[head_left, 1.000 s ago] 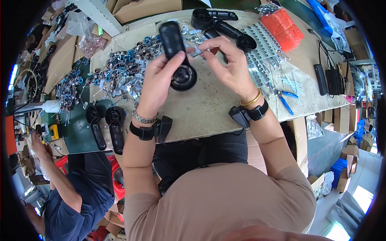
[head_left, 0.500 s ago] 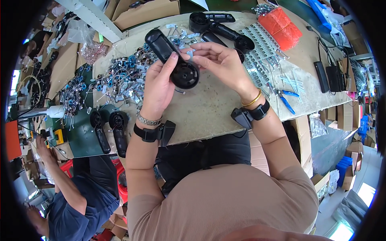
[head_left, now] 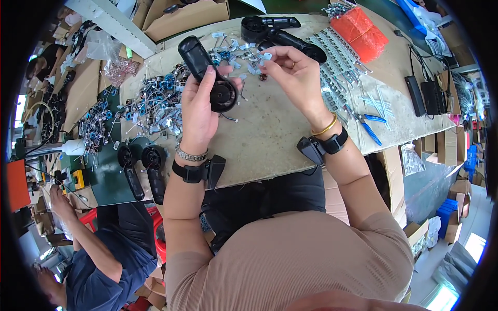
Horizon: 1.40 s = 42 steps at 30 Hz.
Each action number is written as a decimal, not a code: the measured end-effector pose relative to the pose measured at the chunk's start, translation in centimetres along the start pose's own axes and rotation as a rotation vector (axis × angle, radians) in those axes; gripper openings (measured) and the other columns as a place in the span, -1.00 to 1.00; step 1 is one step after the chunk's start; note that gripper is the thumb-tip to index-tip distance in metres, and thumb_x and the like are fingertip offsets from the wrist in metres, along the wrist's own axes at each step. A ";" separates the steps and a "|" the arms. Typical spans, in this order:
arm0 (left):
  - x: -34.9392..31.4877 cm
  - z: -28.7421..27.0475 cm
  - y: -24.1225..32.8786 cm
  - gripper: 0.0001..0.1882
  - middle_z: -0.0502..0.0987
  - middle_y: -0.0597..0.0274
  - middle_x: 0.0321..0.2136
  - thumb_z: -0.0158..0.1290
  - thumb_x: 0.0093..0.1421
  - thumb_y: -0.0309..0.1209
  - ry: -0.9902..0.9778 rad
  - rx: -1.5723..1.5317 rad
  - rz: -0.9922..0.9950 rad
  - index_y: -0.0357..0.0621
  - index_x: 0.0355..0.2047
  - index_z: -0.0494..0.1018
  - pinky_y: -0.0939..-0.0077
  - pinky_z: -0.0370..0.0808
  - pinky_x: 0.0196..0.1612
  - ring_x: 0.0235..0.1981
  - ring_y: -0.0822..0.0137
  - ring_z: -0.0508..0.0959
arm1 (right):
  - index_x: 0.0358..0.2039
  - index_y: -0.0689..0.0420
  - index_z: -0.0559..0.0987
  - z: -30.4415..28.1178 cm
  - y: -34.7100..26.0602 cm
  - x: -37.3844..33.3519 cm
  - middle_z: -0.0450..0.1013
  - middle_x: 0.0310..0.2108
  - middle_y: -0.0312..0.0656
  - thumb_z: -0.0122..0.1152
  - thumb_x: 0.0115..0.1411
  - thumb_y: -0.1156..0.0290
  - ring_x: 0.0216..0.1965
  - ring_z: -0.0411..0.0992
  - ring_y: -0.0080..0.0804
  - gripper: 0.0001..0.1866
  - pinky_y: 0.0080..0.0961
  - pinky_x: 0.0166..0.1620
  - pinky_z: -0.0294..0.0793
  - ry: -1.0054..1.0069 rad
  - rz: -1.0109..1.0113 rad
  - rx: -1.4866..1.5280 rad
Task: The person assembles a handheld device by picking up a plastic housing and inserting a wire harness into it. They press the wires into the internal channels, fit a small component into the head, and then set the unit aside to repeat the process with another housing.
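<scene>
Black plastic housing [head_left: 221, 86] is resting in our left grip [head_left: 198, 111] over the table [head_left: 272, 140], at about eleven o'clock from our body, its slender end pointing toward eleven and its round, recessed end toward five. We are wrapping this grip around its middle, thumb lying along the front and fingers passing behind, with fingertips showing toward three o'clock. Between two and three o'clock from the housing, our right grip [head_left: 298, 78] is pinching a small pale tag [head_left: 266, 56] between thumb and fingers, well clear of the shell. We are judging the housing light and stiff, asking for little squeeze, though its glossy skin is looking a bit slippery. We are favouring a hold at the waist, where the slender body is meeting the round end, and leaving the recess untouched, since we are guessing that its inner parts are more fragile. The tag is seeming lighter yet, suiting a fingertip pinch. From the housing, a heap of wired parts [head_left: 165, 101] is lying around eight o'clock, two similar housings [head_left: 155, 179] are lying at seven, and blue-handled pliers [head_left: 371, 133] are resting at four.
</scene>
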<state>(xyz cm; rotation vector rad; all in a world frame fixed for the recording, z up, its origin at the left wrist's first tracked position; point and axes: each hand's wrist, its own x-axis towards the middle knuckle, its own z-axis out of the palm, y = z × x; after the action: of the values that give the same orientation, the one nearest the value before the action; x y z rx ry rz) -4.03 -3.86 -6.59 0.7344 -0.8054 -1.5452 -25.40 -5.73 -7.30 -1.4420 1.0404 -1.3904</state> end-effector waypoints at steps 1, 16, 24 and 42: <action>0.0 -0.1 -0.1 -0.69 0.59 0.06 -0.05 0.01 0.50 -0.33 0.020 -0.012 0.007 -0.30 0.10 0.41 0.08 0.67 0.06 -0.07 0.11 0.69 | 0.02 0.32 0.58 0.1 -0.1 0.0 0.60 -0.19 -0.19 0.25 0.33 0.62 -0.20 0.63 -0.51 -0.74 -0.60 -0.11 0.65 0.022 -0.028 -0.007; -0.3 0.5 -0.5 -0.66 0.63 0.20 -0.23 0.27 0.25 -0.61 0.035 0.195 0.201 -0.21 -0.03 0.41 0.42 0.61 -0.10 -0.21 0.32 0.66 | -0.06 0.29 0.65 0.6 -1.2 -0.6 0.56 -0.18 -0.21 0.28 0.26 0.62 -0.21 0.62 -0.52 -0.77 -0.62 -0.13 0.63 0.036 -0.157 -0.306; -0.2 0.6 -0.6 -0.69 0.64 0.25 -0.24 0.29 0.22 -0.62 0.121 0.338 0.337 -0.19 -0.09 0.43 0.54 0.57 -0.15 -0.25 0.45 0.63 | -0.06 0.27 0.67 0.7 -1.3 -0.6 0.55 -0.18 -0.22 0.30 0.24 0.63 -0.19 0.61 -0.54 -0.75 -0.63 -0.12 0.63 0.011 -0.181 -0.286; -1.5 1.3 0.8 -0.69 0.58 0.08 -0.36 0.30 0.22 -0.39 0.077 1.368 0.648 -0.22 -0.11 0.48 0.31 0.52 -0.26 -0.39 0.16 0.59 | -0.05 0.35 0.66 0.7 -2.8 -1.1 0.59 -0.14 -0.17 0.26 0.33 0.66 -0.25 0.61 -0.53 -0.81 -0.59 -0.14 0.66 -0.210 -0.056 0.125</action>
<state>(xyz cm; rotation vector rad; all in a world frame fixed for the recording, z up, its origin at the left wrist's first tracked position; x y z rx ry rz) -4.47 -2.35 -5.23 1.2771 -1.8260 -0.2085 -24.76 -3.89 -4.92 -1.4977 0.7723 -1.2882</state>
